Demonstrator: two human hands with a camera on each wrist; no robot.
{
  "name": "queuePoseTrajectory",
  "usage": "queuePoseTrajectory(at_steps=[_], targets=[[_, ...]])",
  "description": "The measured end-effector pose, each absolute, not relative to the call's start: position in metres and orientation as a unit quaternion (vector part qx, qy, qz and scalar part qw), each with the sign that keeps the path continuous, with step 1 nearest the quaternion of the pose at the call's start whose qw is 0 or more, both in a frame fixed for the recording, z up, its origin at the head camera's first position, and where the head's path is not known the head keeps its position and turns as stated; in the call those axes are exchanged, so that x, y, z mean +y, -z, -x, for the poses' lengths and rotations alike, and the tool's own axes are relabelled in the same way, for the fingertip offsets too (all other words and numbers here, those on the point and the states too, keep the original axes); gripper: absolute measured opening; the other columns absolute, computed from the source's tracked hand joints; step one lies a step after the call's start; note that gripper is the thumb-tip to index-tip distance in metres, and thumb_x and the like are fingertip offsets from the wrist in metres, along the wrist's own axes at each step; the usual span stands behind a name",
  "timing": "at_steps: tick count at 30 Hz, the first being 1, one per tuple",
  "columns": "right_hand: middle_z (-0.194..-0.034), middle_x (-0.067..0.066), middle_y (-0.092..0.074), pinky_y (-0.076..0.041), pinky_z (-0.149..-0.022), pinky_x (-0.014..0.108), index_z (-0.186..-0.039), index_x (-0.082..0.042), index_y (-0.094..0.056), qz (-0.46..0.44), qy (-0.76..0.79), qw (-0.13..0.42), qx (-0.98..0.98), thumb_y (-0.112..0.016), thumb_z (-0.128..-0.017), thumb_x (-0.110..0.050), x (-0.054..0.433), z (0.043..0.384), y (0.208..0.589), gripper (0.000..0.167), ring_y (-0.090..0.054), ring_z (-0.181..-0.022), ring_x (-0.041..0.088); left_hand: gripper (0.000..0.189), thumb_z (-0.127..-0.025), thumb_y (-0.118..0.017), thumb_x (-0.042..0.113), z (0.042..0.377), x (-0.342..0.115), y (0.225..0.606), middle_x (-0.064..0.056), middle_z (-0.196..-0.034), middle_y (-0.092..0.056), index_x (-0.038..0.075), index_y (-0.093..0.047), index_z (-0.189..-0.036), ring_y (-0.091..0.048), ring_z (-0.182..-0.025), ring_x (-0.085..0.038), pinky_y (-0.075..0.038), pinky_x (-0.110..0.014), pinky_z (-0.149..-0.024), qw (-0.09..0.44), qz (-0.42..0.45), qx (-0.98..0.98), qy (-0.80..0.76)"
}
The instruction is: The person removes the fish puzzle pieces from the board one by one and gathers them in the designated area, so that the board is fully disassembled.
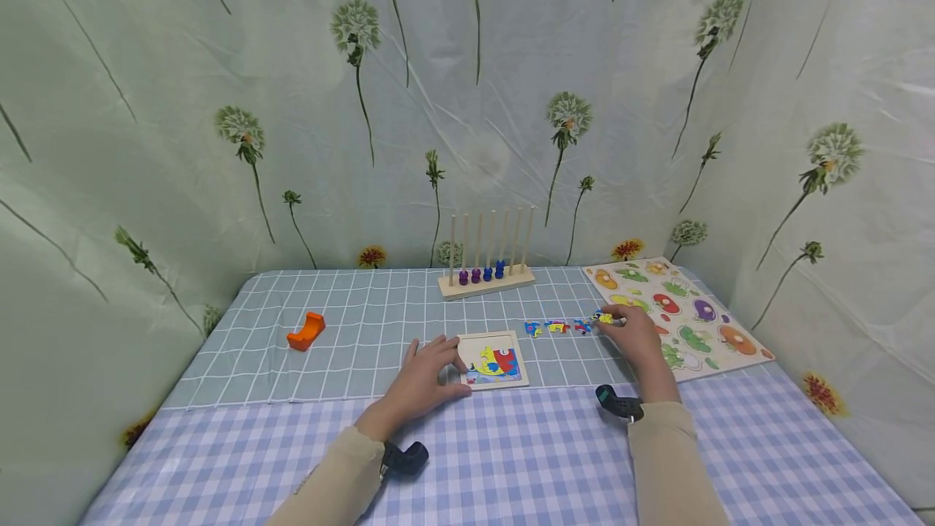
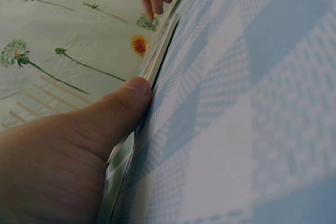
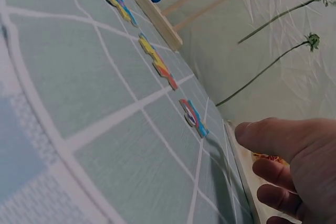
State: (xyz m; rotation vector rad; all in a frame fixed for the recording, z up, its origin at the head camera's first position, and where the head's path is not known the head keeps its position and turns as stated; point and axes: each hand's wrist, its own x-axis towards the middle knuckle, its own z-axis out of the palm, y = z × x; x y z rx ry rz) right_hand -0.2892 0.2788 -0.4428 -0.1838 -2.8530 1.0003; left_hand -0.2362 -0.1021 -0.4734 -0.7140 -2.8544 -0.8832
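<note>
Loosely spread, the person's left hand (image 1: 424, 380) rests at the left edge of a small wooden tray (image 1: 478, 344), which holds part of a bright picture (image 1: 502, 363). To its right, three loose puzzle pieces (image 1: 557, 326) lie in a row on a grey-green checked cloth (image 1: 387, 307), and at the row's end the right hand (image 1: 637, 339) pinches a yellow piece (image 1: 606, 318); whether it is off the cloth, I can't tell. I'd call this the picking-up step, with the puzzle partly done; the next move seems to call for a steady pinch and a careful turn to suit the bare wood.

Leftmost on the table sits an orange block (image 1: 310, 333). Behind the tray stands a peg rack (image 1: 475, 291) with purple and blue beads (image 1: 488, 274); a vegetable board (image 1: 678, 321) lies far right. Blue-and-white gingham (image 1: 511, 445) covers the front. Pale curtain (image 1: 292, 63) printed with dandelions (image 1: 570, 114) hangs behind.
</note>
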Motion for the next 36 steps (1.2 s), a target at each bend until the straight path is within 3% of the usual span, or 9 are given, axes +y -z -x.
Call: queuePoseTrajectory(at_steps=[4, 36], targets=[[-0.128, 0.025, -0.057, -0.044, -0.1, 0.057, -0.128, -0.004, -0.065, 0.066, -0.312, 0.048, -0.947, -0.067, -0.093, -0.023, 0.2801, 0.2886, 0.4442, 0.04, -0.052, -0.119, 0.041, 0.025, -0.081, -0.081, 0.044, 0.2362, -0.1019, 0.4738, -0.008, -0.151, -0.053, 0.029, -0.066, -0.093, -0.039, -0.147, -0.037, -0.01, -0.074, -0.118, 0.039, 0.237, -0.927, 0.289], [-0.134, 0.026, -0.05, -0.039, -0.105, 0.061, -0.132, -0.006, -0.06, 0.076, -0.302, 0.025, -0.95, -0.067, -0.093, -0.023, 0.2798, 0.2879, 0.449, 0.043, -0.046, -0.124, 0.043, 0.024, -0.081, -0.081, 0.043, 0.2348, -0.1017, 0.4735, -0.008, -0.15, -0.053, 0.028, -0.066, -0.093, -0.038, -0.147, -0.037, -0.01, -0.074, -0.118, 0.037, 0.233, -0.927, 0.292]])
